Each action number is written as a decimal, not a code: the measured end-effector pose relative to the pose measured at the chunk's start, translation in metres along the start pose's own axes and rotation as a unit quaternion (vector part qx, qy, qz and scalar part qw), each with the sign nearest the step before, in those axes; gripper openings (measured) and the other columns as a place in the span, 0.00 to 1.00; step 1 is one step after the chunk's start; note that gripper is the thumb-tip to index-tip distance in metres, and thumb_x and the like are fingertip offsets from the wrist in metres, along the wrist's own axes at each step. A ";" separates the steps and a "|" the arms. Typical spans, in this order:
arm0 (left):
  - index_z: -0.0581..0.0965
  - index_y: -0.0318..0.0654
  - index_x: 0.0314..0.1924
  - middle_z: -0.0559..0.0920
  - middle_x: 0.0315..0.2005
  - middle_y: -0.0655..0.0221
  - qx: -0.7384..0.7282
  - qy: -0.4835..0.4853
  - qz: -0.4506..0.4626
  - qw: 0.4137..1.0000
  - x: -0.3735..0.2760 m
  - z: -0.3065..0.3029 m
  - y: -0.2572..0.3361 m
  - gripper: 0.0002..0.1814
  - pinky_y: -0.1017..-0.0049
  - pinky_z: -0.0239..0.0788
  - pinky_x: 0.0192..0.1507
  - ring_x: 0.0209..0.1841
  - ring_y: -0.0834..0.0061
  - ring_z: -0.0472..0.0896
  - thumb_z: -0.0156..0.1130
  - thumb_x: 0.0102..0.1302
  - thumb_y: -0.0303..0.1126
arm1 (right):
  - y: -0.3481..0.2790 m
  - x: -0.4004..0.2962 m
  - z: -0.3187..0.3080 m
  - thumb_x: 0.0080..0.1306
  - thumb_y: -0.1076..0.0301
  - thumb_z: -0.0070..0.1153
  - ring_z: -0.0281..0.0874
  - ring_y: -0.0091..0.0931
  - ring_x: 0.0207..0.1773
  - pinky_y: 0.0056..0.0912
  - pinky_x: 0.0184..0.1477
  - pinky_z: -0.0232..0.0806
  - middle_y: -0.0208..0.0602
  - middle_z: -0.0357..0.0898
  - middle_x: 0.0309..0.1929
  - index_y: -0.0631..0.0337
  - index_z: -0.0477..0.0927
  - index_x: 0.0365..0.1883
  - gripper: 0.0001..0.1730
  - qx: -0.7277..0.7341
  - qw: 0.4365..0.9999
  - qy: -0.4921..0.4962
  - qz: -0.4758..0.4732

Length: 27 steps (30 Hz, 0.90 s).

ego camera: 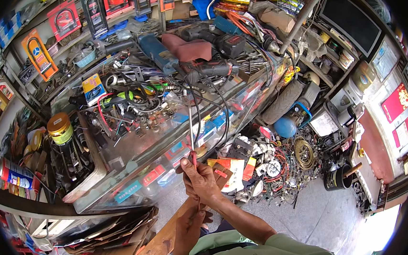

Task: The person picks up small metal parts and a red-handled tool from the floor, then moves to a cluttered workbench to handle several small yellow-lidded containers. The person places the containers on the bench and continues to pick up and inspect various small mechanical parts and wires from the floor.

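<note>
My right hand grips the red handle of a slim tool, its thumb along the handle. The tool's long, straight metal shaft points up over the front edge of the glass display counter, and its tip ends near the jumbled parts there. Below, my left hand has its fingers closed around a thin reddish strand that runs down from my right hand. Whether that strand is part of the tool is hidden by my fingers. Black cables hang over the counter edge beside the shaft.
On the counter lie a blue power tool, a red cloth and a cordless tool's battery. A gold-lidded jar stands left. A wooden bench is below. Wire scraps and a blue compressor tank occupy the floor at right.
</note>
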<state>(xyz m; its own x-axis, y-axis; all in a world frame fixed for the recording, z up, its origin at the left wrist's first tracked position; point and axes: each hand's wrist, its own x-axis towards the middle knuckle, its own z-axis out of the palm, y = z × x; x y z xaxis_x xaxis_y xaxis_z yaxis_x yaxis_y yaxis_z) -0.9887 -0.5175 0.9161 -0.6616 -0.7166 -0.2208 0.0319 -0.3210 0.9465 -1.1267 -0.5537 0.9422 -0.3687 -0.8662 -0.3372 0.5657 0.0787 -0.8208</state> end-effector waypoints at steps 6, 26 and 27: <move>0.80 0.31 0.45 0.81 0.23 0.68 -0.044 0.085 0.014 0.995 -0.008 -0.024 0.005 0.11 0.85 0.61 0.22 0.20 0.88 0.72 0.52 0.74 0.30 | 0.031 0.003 0.008 0.71 0.53 0.58 0.62 0.11 0.21 0.18 0.23 0.58 0.18 0.66 0.20 0.61 0.78 0.35 0.18 -0.142 0.981 -0.054 -0.124; 0.82 0.31 0.46 0.83 0.27 0.68 -0.054 0.279 0.088 0.955 -0.053 -0.036 -0.001 0.11 0.85 0.58 0.20 0.19 0.86 0.74 0.58 0.72 0.31 | -0.001 0.002 -0.012 0.73 0.66 0.53 0.62 0.13 0.18 0.19 0.18 0.53 0.28 0.71 0.33 0.62 0.73 0.58 0.18 -0.132 0.978 -0.155 -0.041; 0.82 0.32 0.45 0.83 0.27 0.68 -0.026 0.303 0.104 0.947 -0.049 -0.035 0.007 0.10 0.84 0.57 0.19 0.19 0.85 0.74 0.59 0.72 0.31 | -0.002 0.001 -0.013 0.73 0.68 0.52 0.62 0.14 0.19 0.20 0.18 0.53 0.28 0.71 0.33 0.62 0.73 0.58 0.17 -0.114 0.980 -0.162 -0.030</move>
<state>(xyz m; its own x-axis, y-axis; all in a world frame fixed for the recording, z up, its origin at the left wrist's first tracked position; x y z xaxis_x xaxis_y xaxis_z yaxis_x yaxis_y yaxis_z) -0.9298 -0.5057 0.9254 -0.0870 -0.9864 -0.1397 0.1612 -0.1523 0.9751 -1.1383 -0.5482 0.9376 -0.1221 -0.9808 -0.1520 0.3568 0.0995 -0.9289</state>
